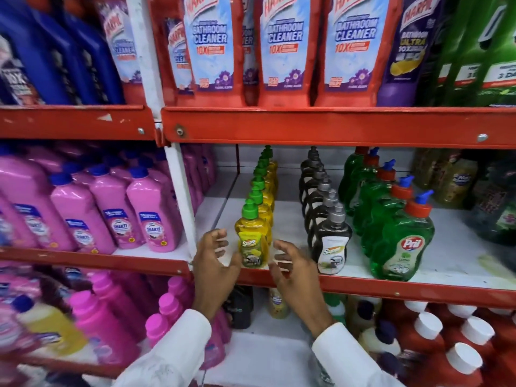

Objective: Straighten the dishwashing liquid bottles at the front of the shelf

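Three rows of dishwashing liquid bottles run back from the front of the middle shelf (349, 286). The front yellow bottle (252, 241) with a green cap stands upright at the shelf edge. My left hand (213, 263) is just left of it and my right hand (293, 270) just right of it, both with fingers spread and curled, holding nothing. The left fingertips nearly touch the bottle's lower label. Further right stand a black bottle (332, 247) with a grey cap and a green Pril bottle (403, 247) with a red and blue cap.
A white upright post (181, 202) borders the bay on the left, with pink bottles (152, 216) beyond it. Red bathroom cleaner pouches (284, 51) fill the shelf above. Bare white shelf lies left of the yellow row. Pink and red bottles crowd the shelf below.
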Motion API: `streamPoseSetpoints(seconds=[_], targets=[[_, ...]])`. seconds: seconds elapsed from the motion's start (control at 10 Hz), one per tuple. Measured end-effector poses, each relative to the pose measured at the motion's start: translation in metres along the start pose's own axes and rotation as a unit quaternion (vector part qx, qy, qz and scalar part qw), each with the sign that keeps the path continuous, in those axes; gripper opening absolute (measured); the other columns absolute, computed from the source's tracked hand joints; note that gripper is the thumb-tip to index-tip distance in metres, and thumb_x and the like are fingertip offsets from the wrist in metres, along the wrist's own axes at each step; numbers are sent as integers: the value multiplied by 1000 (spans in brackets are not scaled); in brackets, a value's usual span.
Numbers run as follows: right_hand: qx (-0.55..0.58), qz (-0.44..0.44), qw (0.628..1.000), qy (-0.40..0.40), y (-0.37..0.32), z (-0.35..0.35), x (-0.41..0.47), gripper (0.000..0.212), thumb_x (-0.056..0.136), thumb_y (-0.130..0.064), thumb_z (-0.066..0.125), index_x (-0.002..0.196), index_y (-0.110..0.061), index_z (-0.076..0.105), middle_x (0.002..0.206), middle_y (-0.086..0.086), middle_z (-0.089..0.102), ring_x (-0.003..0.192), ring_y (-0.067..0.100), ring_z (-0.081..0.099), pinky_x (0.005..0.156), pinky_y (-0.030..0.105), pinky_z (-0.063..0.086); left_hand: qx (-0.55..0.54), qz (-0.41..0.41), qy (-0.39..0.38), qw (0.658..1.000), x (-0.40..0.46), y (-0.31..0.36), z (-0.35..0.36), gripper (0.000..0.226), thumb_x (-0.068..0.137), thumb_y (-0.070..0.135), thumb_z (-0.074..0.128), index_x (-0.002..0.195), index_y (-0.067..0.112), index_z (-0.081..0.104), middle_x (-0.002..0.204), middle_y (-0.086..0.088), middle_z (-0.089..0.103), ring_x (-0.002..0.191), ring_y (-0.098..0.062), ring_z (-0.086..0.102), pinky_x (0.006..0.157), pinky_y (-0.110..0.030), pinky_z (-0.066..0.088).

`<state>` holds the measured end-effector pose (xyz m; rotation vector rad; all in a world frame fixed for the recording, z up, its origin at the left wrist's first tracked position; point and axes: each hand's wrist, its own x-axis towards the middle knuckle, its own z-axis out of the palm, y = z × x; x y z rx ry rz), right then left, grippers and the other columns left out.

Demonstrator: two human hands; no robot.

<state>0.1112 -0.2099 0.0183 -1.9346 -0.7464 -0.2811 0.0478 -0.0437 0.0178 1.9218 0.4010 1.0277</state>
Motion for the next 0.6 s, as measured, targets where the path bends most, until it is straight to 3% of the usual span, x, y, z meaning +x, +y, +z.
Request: streamPoseSetpoints(seconds=[0.1,0.2,0.5,0.6], targets=[[-2,22,998,-56,-2,13,15,46,87,-13,68,132,-17,59,124,0,71,107,15,69,95,27,53,56,5,-142,988,11,-12,-2,48,80,5,72,126,12,58,117,-5,72,99,-16,71,92,-42,59],[-31,31,996,-78,2,15,23,43,88,-17,69,130,-17,61,119,-1,74,103,13,70,93,26,54,54,33,-174,983,15,-20,-1,41,82,3,70,121,14,64,106,2,77,92,-6,73,89,-40,61],[-25,67,995,-73,4,16,24,37,88,-19,70,125,-19,64,111,-3,76,97,8,71,90,31,57,21,44,-181,982,19,-30,0,40,82,16,73,121,21,64,107,3,77,93,-6,73,89,-42,61],[7,83,996,-39,0,13,19,42,86,-22,74,126,-18,64,113,-3,75,99,9,72,89,26,58,16,38,-162,986,17,-26,1,52,82,14,76,131,18,58,118,-1,74,102,-9,71,94,-41,59]])
